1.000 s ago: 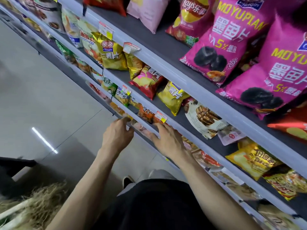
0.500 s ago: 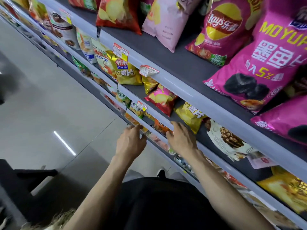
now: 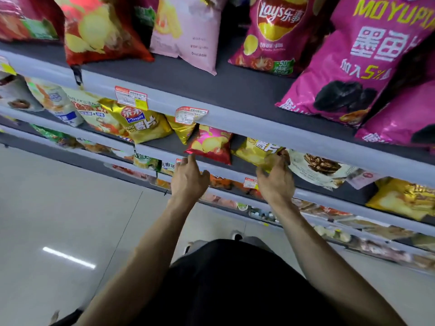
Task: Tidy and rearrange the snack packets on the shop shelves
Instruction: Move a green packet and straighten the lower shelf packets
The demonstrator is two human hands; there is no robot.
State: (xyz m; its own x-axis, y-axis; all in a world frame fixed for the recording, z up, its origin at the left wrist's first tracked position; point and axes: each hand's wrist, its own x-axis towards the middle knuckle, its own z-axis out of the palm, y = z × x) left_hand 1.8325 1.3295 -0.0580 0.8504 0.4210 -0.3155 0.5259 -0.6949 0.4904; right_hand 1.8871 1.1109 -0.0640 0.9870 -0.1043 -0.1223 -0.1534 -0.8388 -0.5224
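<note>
My left hand (image 3: 188, 178) is raised at the front edge of the middle shelf (image 3: 237, 167), fingers apart, its fingertips just below the corner of a small red-pink chip packet (image 3: 209, 145). My right hand (image 3: 276, 178) reaches to a yellow chip packet (image 3: 256, 151) lying flat on the same shelf; its fingers curl onto the packet's near edge. A second yellow packet (image 3: 141, 124) and a gold one (image 3: 182, 130) stand to the left of the red one.
A white nut packet (image 3: 315, 168) lies right of the yellow packet. Large magenta bags (image 3: 367, 64), a pink bag (image 3: 188, 36) and a red bag (image 3: 98, 31) fill the top shelf. Lower shelves (image 3: 329, 222) hold more snacks. Grey floor (image 3: 58, 220) lies to the left.
Both hands rose from the lower shelf edge to the middle shelf. The right hand reached the yellow packet; the left came up under the red-pink packet. The view tilted upward.
</note>
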